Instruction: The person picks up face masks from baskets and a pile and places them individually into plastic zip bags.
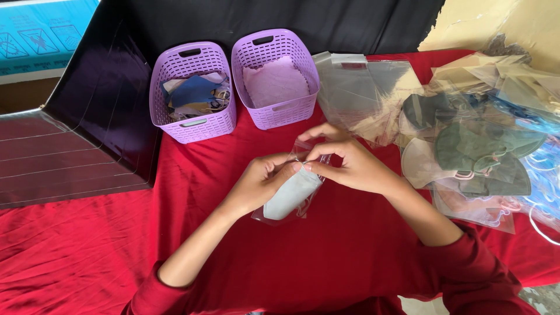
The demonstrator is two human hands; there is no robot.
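Note:
Both my hands meet over the red cloth at the middle of the table. My left hand (259, 184) grips a clear plastic bag (303, 201) with a pale grey face mask (290, 194) partly inside it. My right hand (350, 163) pinches the bag's open top edge above the mask. The bag lies tilted, its lower end resting on the cloth.
Two purple baskets stand at the back: the left basket (169, 119) holds mixed masks, the right basket (291, 114) holds pink ones. A stack of clear bags (361, 87) lies right of them. A heap of loose green and beige masks (478, 151) fills the right side.

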